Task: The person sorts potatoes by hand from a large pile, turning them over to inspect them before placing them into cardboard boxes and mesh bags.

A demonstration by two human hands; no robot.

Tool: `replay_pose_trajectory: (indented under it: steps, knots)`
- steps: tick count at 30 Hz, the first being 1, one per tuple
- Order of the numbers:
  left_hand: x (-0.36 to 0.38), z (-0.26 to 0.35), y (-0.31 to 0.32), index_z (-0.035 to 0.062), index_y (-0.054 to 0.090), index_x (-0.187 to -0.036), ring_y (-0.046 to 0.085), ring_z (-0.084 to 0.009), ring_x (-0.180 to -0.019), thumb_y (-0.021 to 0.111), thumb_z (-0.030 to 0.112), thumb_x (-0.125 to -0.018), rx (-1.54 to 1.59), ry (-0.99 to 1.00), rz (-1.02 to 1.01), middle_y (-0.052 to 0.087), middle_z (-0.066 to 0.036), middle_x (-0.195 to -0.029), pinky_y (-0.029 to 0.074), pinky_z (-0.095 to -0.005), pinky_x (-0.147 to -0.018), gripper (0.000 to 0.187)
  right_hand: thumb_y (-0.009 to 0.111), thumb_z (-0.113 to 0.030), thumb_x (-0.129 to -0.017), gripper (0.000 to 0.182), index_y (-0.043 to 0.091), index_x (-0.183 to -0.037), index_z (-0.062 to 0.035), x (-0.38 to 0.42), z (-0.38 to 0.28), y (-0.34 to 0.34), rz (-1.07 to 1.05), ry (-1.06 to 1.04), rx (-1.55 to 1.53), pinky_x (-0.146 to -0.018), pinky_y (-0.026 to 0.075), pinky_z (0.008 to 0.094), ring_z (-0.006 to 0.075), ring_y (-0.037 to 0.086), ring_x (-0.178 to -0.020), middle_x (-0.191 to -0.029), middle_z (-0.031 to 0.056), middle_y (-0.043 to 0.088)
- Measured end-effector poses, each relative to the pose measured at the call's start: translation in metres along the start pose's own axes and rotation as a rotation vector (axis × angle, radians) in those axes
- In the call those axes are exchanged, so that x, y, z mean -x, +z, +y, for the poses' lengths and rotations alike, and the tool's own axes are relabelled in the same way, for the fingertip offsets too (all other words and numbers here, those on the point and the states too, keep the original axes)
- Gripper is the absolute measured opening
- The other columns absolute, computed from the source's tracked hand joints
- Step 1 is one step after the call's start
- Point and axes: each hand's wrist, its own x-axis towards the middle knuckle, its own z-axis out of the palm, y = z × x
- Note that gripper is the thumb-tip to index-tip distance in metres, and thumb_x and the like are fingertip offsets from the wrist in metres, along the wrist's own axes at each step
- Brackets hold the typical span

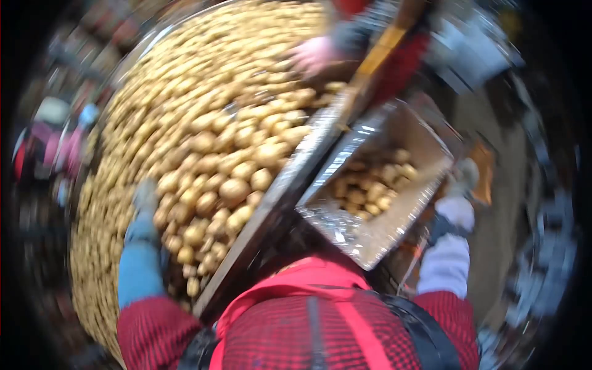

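A large heap of potatoes (pixel 234 192) spreads across the left and middle of the head view. My left hand (pixel 146 196), in a greyish glove and below a blue sleeve, rests at the heap beside some bigger potatoes; blur smears its fingers. To the right, a cardboard box (pixel 428 143) lined or taped with shiny plastic holds several potatoes (pixel 377 188) at its bottom. My right hand (pixel 462 176), also gloved, is by the box's right edge, next to an orange-brown flap (pixel 483 171). Its fingers are too blurred to make out.
A wooden board edge (pixel 262 213) runs diagonally between heap and box. Across the heap, another person's hand (pixel 313 57) reaches over the potatoes. Someone in pink (pixel 58 148) is at the far left. White boxes or bags (pixel 472 52) stand at the upper right.
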Motion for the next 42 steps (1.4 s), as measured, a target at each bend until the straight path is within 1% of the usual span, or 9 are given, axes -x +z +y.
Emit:
replay_pose_trajectory:
  steps: [2, 5, 7, 8, 15, 18, 27, 32, 42]
  knots:
    - [0.040, 0.032, -0.018, 0.0056, 0.071, -0.119, 0.062, -0.0404, -0.117, 0.041, 0.047, -0.107, 0.356, -0.064, 0.409, 0.069, -0.023, -0.125, 0.048, -0.0479, -0.102, 0.052, 0.065, -0.030, -0.100, 0.043, 0.059, -0.136, -0.0087, -0.006, -0.026, 0.019, 0.028, 0.130, -0.122, -0.090, 0.054, 0.0363, 0.0206, 0.060, -0.117, -0.128, 0.0096, 0.060]
    - [0.063, 0.054, -0.054, 0.0086, 0.070, -0.125, 0.061, -0.0375, -0.123, 0.049, 0.044, -0.106, 0.417, -0.009, 0.457, 0.068, -0.019, -0.129, 0.045, -0.0450, -0.109, 0.045, 0.065, -0.025, -0.098, 0.050, 0.055, -0.143, -0.0069, 0.075, -0.117, 0.136, 0.064, 0.140, -0.086, -0.103, 0.049, 0.0417, 0.0249, 0.054, -0.129, -0.138, 0.0113, 0.057]
    - [0.058, 0.053, -0.054, 0.0073, 0.069, -0.126, 0.061, -0.0369, -0.124, 0.052, 0.043, -0.105, 0.443, 0.016, 0.425, 0.068, -0.018, -0.130, 0.046, -0.0448, -0.109, 0.045, 0.069, -0.021, -0.095, 0.064, 0.047, -0.153, -0.0074, 0.075, -0.081, 0.145, -0.509, -0.350, 0.288, -0.104, 0.049, 0.0413, 0.0291, 0.052, -0.134, -0.145, 0.0118, 0.053]
    - [0.054, 0.049, -0.050, 0.0074, 0.070, -0.124, 0.062, -0.0374, -0.121, 0.053, 0.041, -0.105, 0.444, 0.043, 0.434, 0.069, -0.018, -0.128, 0.047, -0.0456, -0.107, 0.043, 0.070, -0.013, -0.091, 0.072, 0.040, -0.157, -0.0049, 0.141, -0.131, 0.197, -0.487, 0.077, -0.175, -0.105, 0.050, 0.0397, 0.0292, 0.052, -0.134, -0.146, 0.0126, 0.052]
    - [0.070, 0.051, -0.062, 0.0135, 0.056, -0.145, 0.055, -0.0380, -0.134, 0.061, 0.056, -0.098, 0.587, 0.061, 0.407, 0.061, -0.019, -0.142, 0.042, -0.0465, -0.114, 0.064, 0.070, -0.016, -0.098, 0.058, 0.051, -0.152, -0.0059, 0.363, -0.191, 0.346, -1.115, 0.036, 0.087, -0.117, 0.039, 0.0392, 0.0260, 0.051, -0.139, -0.149, 0.0157, 0.055]
    - [0.101, 0.061, -0.095, 0.0123, 0.037, -0.161, 0.042, -0.0442, -0.147, 0.076, 0.066, -0.083, 0.738, 0.212, 0.398, 0.045, -0.027, -0.157, 0.033, -0.0497, -0.123, 0.103, 0.077, -0.028, -0.091, 0.072, 0.048, -0.153, -0.0084, 0.398, -0.171, 0.369, -1.264, -0.553, 0.338, -0.121, 0.035, 0.0467, 0.0381, 0.047, -0.142, -0.150, 0.0221, 0.051]
    - [0.167, 0.138, -0.145, 0.0366, 0.036, -0.161, 0.050, -0.0494, -0.133, 0.087, 0.040, -0.074, 0.345, 0.306, 0.153, 0.029, -0.029, -0.162, 0.044, -0.0598, -0.108, 0.101, 0.090, -0.039, -0.070, 0.103, 0.040, -0.159, -0.0274, 0.428, -0.153, 0.416, -1.196, -0.868, 1.011, -0.105, 0.049, 0.0607, 0.0536, 0.029, -0.146, -0.161, 0.0196, 0.032]
    - [0.114, 0.158, -0.177, 0.0296, 0.045, -0.157, 0.064, -0.0455, -0.117, 0.083, 0.014, -0.066, 0.269, 0.437, 0.131, 0.041, -0.026, -0.155, 0.056, -0.0513, -0.097, 0.100, 0.087, -0.040, -0.071, 0.103, 0.038, -0.161, -0.0246, 0.409, -0.157, 0.444, -1.194, -0.737, 0.978, -0.115, 0.042, 0.0554, 0.0479, 0.032, -0.146, -0.160, 0.0216, 0.036]
    - [-0.035, 0.198, -0.178, 0.0228, 0.046, -0.151, 0.066, -0.0409, -0.119, 0.078, 0.037, -0.086, 0.335, 0.457, 0.278, 0.053, -0.027, -0.138, 0.055, -0.0508, -0.097, 0.074, 0.085, -0.038, -0.078, 0.097, 0.034, -0.160, -0.0297, 0.350, -0.143, 0.543, -1.096, -0.475, 1.069, -0.108, 0.049, 0.0517, 0.0467, 0.052, -0.135, -0.161, 0.0230, 0.036]
